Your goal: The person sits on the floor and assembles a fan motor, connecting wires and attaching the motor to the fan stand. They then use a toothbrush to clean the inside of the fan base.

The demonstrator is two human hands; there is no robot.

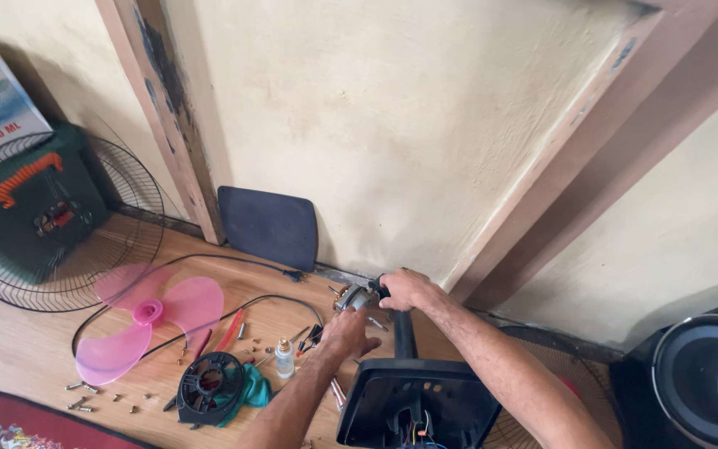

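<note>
My right hand [407, 288] grips the top of a black fan stand [405, 333] where a small metal fan motor [351, 298] sits. My left hand [347, 334] is closed on the lower side of that motor, next to the stand's neck. The stand's black base housing [417, 399] lies toward me with wires showing inside. Both forearms reach in from the bottom of the view.
A pink fan blade [147, 320], a black round motor cover [209, 387] on a green cloth, a small clear bottle [284, 357], red-handled tools and several loose screws lie on the wooden floor. A wire fan guard [118, 249] leans left, a dark pad [268, 226] against the wall, a speaker [708, 382] right.
</note>
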